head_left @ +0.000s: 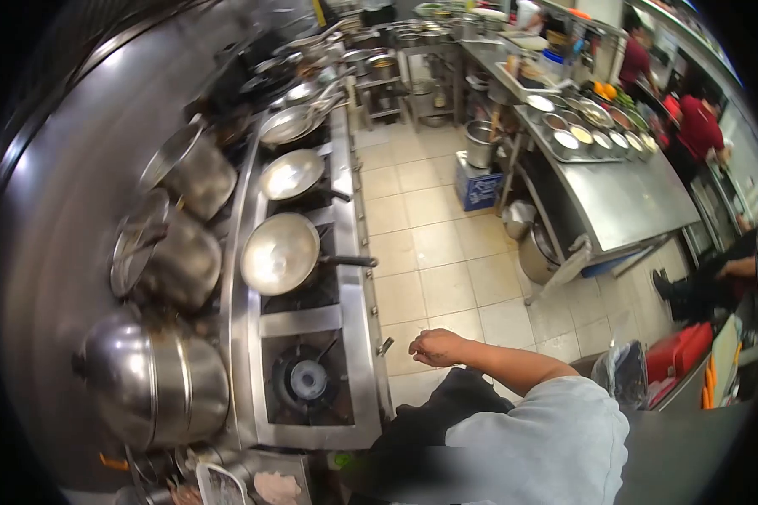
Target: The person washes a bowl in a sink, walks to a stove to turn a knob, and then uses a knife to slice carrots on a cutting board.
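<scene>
At the near end of the stove [303,321], a white-rimmed container [223,488] and pale food [278,488] lie close by. The right hand [436,347] hovers just beside the stove's front edge, near a knob [385,346] and apart from it. Its fingers are loosely curled; no held thing shows, but I cannot tell whether they close on something small. The left hand is out of view.

The nearest pan [280,254] rests on the stove, beyond the near burner [309,380], its dark handle jutting over the front edge. No food can be made out in its bright bowl; how far the work has come, or what is left, cannot be judged from that. Behind the stove stand a lidded pot [167,396] and two tilted deep pots [195,268]. Farther along the stove are a second pan [291,174] and a third [285,124].

Across the tiled floor [446,265] from the stove, a steel surface [640,202] carries rows of metal containers [603,141]. Beside it, a pot [481,145] stands on a blue crate [481,189]. Past that surface are people in dark red [701,126]; beyond the stove's far end, racks [385,76] hold more pots.
</scene>
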Motion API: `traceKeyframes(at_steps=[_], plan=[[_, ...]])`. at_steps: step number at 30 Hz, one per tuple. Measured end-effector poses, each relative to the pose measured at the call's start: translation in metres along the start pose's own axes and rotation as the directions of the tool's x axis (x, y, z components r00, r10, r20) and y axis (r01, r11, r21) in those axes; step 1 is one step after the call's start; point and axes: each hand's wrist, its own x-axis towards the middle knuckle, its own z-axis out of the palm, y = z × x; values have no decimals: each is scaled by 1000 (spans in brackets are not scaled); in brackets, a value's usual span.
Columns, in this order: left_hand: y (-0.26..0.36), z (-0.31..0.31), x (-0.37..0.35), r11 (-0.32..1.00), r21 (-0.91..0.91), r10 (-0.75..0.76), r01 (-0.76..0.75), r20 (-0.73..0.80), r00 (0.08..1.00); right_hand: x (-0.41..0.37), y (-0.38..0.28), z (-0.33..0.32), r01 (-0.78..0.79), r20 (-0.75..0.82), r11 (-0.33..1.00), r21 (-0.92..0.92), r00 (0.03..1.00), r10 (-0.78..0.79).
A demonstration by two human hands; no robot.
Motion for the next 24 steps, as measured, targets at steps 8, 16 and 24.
traceKeyframes(at_steps=[8,16,24], plan=[[170,92,-37,980,16,187,-198,262,947,-44,69,-50,174,-131,941,291,981,-140],[363,239,-99,818,-99,469,-567,687,556,-95,91,-126,188,-243,862,471,967,-78],[555,427,-370,760,-649,646,2,757,-97,-208,210,-118,93,-551,638,765,607,573]])
